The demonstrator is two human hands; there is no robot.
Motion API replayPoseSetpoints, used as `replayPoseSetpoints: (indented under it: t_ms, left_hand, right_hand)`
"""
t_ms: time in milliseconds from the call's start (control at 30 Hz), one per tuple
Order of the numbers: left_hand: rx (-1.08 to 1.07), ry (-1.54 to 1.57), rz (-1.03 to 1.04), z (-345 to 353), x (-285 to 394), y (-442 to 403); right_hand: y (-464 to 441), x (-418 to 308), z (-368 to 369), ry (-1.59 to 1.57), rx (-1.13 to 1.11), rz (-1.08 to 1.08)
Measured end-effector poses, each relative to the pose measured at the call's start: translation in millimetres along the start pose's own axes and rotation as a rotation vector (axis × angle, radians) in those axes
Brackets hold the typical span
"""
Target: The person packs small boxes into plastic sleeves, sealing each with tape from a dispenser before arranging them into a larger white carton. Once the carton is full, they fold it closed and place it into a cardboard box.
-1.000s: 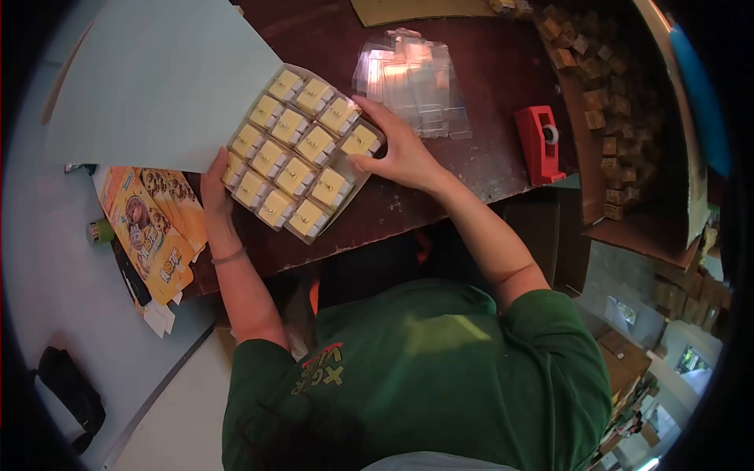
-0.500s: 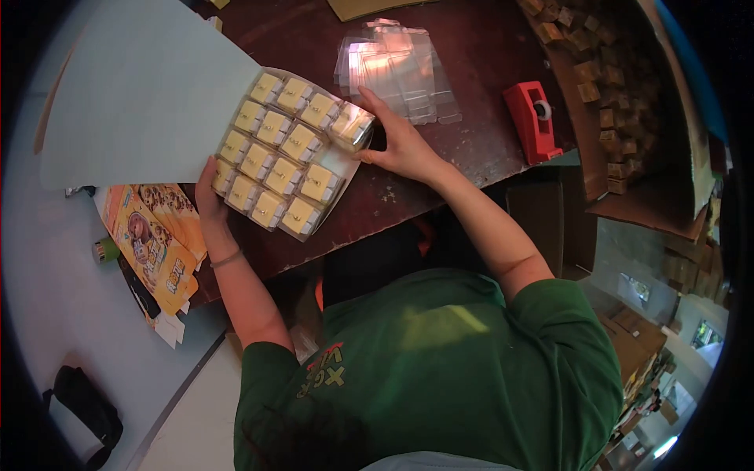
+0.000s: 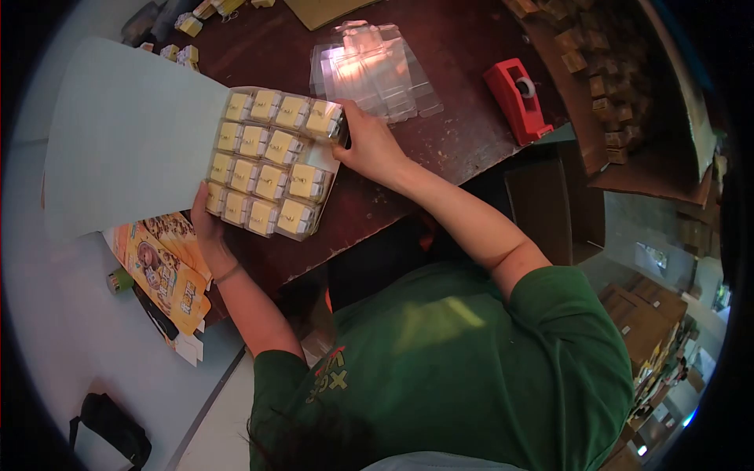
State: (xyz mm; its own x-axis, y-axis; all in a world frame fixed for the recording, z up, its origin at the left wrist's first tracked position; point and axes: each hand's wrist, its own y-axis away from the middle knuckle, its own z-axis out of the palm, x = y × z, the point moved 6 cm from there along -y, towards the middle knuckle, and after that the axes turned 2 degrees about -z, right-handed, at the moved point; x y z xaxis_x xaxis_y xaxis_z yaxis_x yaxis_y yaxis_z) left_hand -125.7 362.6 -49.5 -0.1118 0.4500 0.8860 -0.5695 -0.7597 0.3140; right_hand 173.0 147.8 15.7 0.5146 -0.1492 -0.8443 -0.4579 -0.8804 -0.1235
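A shallow white box point(image 3: 320, 156) is tilted over the near table edge, its large white lid point(image 3: 133, 137) folded open to the left. Rows of small clear packs with yellow tops point(image 3: 271, 179) fill it, except for a bare spot at the right end of the second row. My left hand point(image 3: 207, 220) grips the box's lower left side, its fingers partly hidden underneath. At the upper right edge, my right hand point(image 3: 373, 149) has its thumb and fingers around the box side, beside the corner pack point(image 3: 323, 118).
Flat clear plastic sleeves point(image 3: 377, 74) lie behind the box on the dark red table point(image 3: 463, 39). To the right stands a red tape dispenser point(image 3: 514, 102). A carton point(image 3: 660, 169) holds many small boxes. Printed orange packaging point(image 3: 161, 267) lies at left.
The box has shifted left and turned slightly upright in my hands. The upper right corner pack, tilted by my right hand before, now sits in line with its row.
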Motion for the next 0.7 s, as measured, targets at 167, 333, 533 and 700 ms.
replayPoseSetpoints:
  t_ms: [167,333,533,700]
  left_hand:
    - [0.180,-0.072,0.150,-3,6,11]
    - [0.754,-0.373,0.594,46,49,108]
    - [0.340,-0.526,0.861,197,40,161]
    - [-0.249,-0.399,0.277,284,-36,132]
  right_hand:
    - [-2,16,-33,-0.328,-0.021,-0.083]
    - [-31,84,-92,0.626,0.478,0.068]
    - [-74,104,-100,0.698,0.302,0.385]
    - [-50,129,-131,-0.329,0.354,0.195]
